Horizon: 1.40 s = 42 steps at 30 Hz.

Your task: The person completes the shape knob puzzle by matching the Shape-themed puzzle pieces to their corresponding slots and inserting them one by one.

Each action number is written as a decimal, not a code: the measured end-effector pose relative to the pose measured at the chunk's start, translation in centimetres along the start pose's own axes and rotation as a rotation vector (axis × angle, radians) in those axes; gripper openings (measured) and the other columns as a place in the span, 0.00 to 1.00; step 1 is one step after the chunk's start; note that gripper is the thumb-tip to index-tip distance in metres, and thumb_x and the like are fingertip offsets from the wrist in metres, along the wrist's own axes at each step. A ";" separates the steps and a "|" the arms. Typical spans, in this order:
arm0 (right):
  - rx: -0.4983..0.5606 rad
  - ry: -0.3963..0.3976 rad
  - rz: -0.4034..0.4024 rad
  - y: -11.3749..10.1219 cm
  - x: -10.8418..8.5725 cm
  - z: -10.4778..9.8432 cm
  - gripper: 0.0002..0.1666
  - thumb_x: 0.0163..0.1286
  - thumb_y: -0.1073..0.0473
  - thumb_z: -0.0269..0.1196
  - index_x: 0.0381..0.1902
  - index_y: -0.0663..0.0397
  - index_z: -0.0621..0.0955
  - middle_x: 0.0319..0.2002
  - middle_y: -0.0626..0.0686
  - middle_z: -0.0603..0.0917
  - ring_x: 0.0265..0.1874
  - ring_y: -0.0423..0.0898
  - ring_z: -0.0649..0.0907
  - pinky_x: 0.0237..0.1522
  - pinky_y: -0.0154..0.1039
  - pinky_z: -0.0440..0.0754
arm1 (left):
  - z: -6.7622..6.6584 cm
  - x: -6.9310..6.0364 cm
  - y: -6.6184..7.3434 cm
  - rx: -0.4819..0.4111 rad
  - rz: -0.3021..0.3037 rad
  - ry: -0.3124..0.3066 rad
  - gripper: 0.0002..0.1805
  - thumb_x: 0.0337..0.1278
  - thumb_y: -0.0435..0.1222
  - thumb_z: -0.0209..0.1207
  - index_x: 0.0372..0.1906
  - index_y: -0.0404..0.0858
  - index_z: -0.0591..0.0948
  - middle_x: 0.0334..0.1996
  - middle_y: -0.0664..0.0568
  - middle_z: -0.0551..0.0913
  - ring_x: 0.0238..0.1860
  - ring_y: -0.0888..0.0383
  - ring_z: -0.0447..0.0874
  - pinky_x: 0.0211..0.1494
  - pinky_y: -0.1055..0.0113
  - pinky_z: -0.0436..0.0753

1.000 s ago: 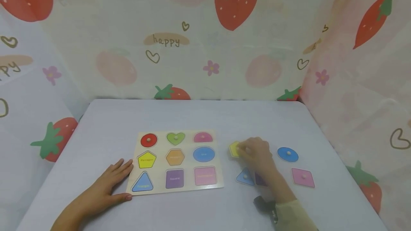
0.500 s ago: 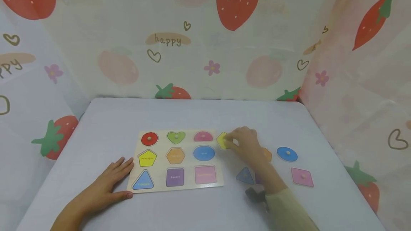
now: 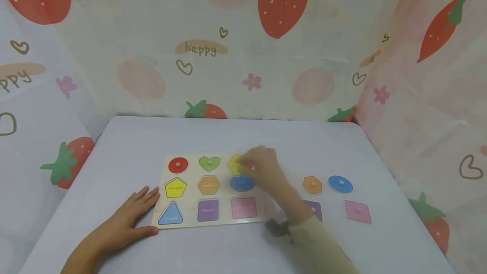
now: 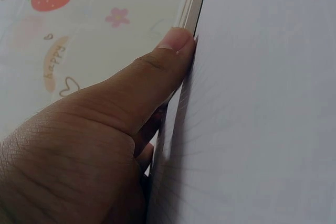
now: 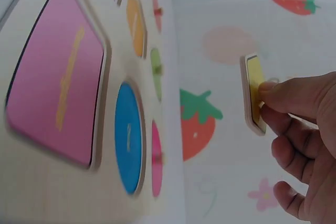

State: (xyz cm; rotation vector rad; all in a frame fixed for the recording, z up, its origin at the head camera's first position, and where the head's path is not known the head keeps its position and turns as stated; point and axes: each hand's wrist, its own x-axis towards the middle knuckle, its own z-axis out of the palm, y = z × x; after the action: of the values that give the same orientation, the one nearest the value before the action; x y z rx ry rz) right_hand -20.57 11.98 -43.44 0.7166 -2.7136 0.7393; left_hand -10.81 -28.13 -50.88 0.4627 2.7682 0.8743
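A wooden shape puzzle board (image 3: 224, 220) lies on the table. My left hand (image 3: 121, 225) rests flat at its left edge, fingers straight, thumb touching the board's lower left corner; the left wrist view shows that thumb (image 4: 152, 72) against the board's side. Between thumb and fingertips my right hand (image 3: 262, 166) pinches a yellow pentagon piece (image 3: 234, 165), held above the board's upper right part. In the right wrist view the pentagon is edge-on and clear of the board. The red circle (image 3: 178, 165) and green heart (image 3: 209, 163) sit in their recesses; the pink semicircle is mostly hidden behind my hand.
Right of the board lie loose knobbed pieces: an orange hexagon (image 3: 312, 185), a blue oval (image 3: 340, 184), a pink rectangle (image 3: 358, 211) and a purple square (image 3: 315, 209). A blue triangle is mostly covered by my right forearm. Strawberry-print curtains (image 3: 243, 62) stand behind and beside the table.
My right hand has carried the yellow pentagon leftward from among the loose pieces to over the board's upper right. My left hand has stayed at the board's left edge.
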 end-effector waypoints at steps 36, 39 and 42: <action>0.056 -0.233 0.235 -11.1 5.2 9.1 0.09 0.69 0.43 0.69 0.46 0.30 0.89 0.27 0.30 0.78 0.38 0.37 0.75 0.61 0.48 0.71 | -0.1 -0.2 -0.1 -0.007 0.013 0.004 0.56 0.48 0.65 0.69 0.80 0.49 0.62 0.82 0.55 0.57 0.83 0.40 0.40 0.84 0.49 0.35; 0.067 -0.250 0.272 -11.2 5.1 9.9 0.10 0.68 0.42 0.69 0.46 0.30 0.89 0.27 0.31 0.79 0.37 0.37 0.75 0.60 0.47 0.73 | -0.1 -0.1 -0.2 -0.008 0.003 0.001 0.56 0.48 0.65 0.69 0.81 0.49 0.62 0.82 0.55 0.56 0.83 0.41 0.40 0.83 0.43 0.37; 0.084 -0.264 0.285 -11.3 5.0 10.5 0.11 0.67 0.42 0.70 0.46 0.30 0.90 0.28 0.31 0.81 0.38 0.36 0.75 0.59 0.46 0.75 | -0.1 -0.1 -0.1 -0.012 0.005 0.003 0.56 0.48 0.65 0.69 0.80 0.49 0.62 0.82 0.56 0.56 0.83 0.41 0.40 0.83 0.44 0.37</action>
State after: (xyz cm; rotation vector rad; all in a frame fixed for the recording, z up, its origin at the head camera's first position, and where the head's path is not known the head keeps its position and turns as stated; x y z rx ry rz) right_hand -20.05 -4.06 -45.89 0.4773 -3.0843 0.8810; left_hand -10.79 -28.30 -50.84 0.4665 2.7644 0.8923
